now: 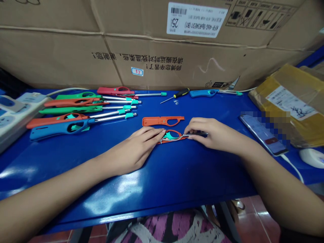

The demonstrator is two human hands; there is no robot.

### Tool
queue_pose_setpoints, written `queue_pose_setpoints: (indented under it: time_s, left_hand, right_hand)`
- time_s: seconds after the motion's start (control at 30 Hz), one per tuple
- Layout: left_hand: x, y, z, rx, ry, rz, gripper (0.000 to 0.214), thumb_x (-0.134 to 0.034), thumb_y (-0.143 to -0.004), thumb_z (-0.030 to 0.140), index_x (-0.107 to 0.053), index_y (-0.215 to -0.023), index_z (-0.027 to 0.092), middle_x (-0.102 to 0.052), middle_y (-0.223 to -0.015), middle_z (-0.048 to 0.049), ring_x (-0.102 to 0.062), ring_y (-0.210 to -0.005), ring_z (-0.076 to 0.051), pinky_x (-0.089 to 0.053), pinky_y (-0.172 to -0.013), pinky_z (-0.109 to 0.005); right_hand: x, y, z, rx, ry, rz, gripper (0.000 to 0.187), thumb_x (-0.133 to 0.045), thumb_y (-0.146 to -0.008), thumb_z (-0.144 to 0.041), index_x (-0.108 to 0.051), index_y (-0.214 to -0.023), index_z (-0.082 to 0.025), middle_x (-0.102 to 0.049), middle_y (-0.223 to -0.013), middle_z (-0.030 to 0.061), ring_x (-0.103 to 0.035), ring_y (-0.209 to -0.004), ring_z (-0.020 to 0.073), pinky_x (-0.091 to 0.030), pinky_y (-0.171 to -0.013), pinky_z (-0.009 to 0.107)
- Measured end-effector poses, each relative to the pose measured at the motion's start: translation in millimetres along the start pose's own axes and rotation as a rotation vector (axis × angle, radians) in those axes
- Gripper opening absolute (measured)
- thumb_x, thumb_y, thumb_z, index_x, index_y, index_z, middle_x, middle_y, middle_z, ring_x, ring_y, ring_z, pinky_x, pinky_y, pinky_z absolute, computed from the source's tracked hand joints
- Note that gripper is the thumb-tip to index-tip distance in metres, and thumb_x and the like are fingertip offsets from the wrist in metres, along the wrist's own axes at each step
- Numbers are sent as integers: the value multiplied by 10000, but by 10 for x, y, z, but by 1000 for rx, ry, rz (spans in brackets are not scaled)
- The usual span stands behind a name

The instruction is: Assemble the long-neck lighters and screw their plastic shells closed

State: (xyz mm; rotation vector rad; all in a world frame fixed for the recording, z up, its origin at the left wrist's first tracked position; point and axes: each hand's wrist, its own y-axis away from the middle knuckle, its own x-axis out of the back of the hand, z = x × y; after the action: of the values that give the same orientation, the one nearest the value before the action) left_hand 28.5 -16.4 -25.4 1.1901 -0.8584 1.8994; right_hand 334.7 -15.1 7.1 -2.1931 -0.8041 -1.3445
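Note:
On the blue table (177, 175) lies an opened orange lighter half (172, 136) with a teal trigger and a metal tube. My left hand (136, 148) rests flat on its handle end, fingers stretched out. My right hand (212, 133) pinches the metal tube at the lighter's front. A second orange shell half (163, 120) lies just behind them, apart from both hands.
Several assembled long lighters (83, 113) in red, green, orange and blue lie at the left. A small screwdriver (177, 94) and a blue lighter (210, 92) lie at the back. A phone (263, 135), yellow parcel (291, 101) and big cardboard box (152, 44) bound the right and back.

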Motion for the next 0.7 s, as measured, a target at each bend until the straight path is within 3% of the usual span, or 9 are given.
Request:
queue_pose_setpoints:
  time_s: [0.23, 0.5, 0.7]
  left_hand:
    - [-45, 13, -24, -23, -10, 1, 586, -368, -1006, 101, -288, -1584, 158, -483, -1538, -129, -392, -1455, -260, -437, -1176, -483]
    - [-51, 17, -25, -22, -29, -21, 653, -379, -963, 57, -253, -1591, 180, -376, -1614, -111, -314, -1521, -220, -274, -1259, -527]
    - [-52, 20, -33, -21, -43, -23, 640, -375, -959, 58, -276, -1582, 167, -362, -1616, -113, -294, -1525, -215, -262, -1259, -525]
  right_hand:
    - [1, 9, 31, 69, 121, -2, 223, -540, -995, -227, -753, -1061, -224, -712, -1006, 70, -658, -945, 212, -481, -880, 372]
    - [38, 25, -42, 80, 165, -48, 267, -505, -1002, -199, -761, -1070, -232, -729, -1018, 75, -671, -950, 217, -489, -869, 383]
    - [36, 35, -23, 100, 180, -45, 316, -472, -982, -146, -779, -996, -221, -730, -1027, 92, -671, -947, 236, -495, -848, 387]
